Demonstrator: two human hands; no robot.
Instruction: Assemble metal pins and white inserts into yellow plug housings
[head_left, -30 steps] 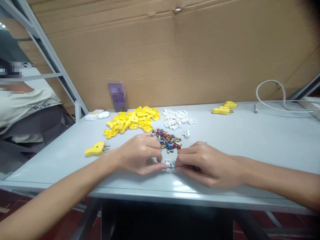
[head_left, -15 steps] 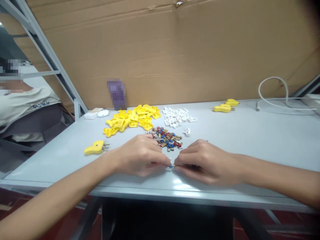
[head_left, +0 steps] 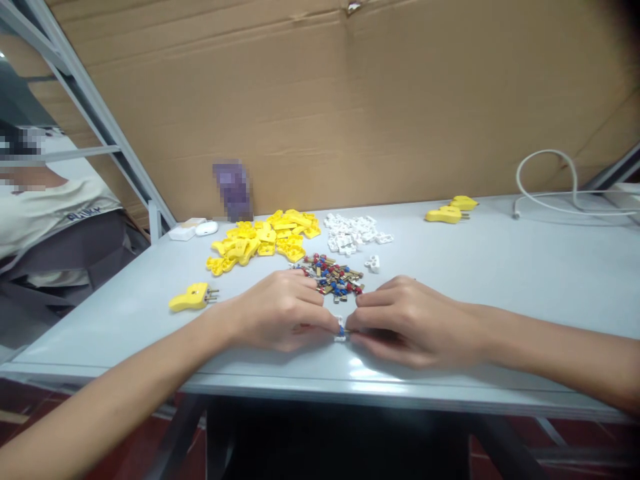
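A yellow plug (head_left: 189, 297) lies at left on the tabletop (head_left: 475, 267). The left hand (head_left: 283, 310) touches a white insert (head_left: 341, 339) positioned between the hands; whether this hand grips cannot be determined. The right hand (head_left: 415, 323) pinches a blue-collared pin (head_left: 342, 331) at the insert.

Light is even and fairly bright across the table (head_left: 500, 280), with a white glare (head_left: 367, 373) just nearer than the grip. Under the near edge everything sinks to black. Within the grip, the white piece (head_left: 341, 338) blurs. Far right of it, the upper corner darkens.
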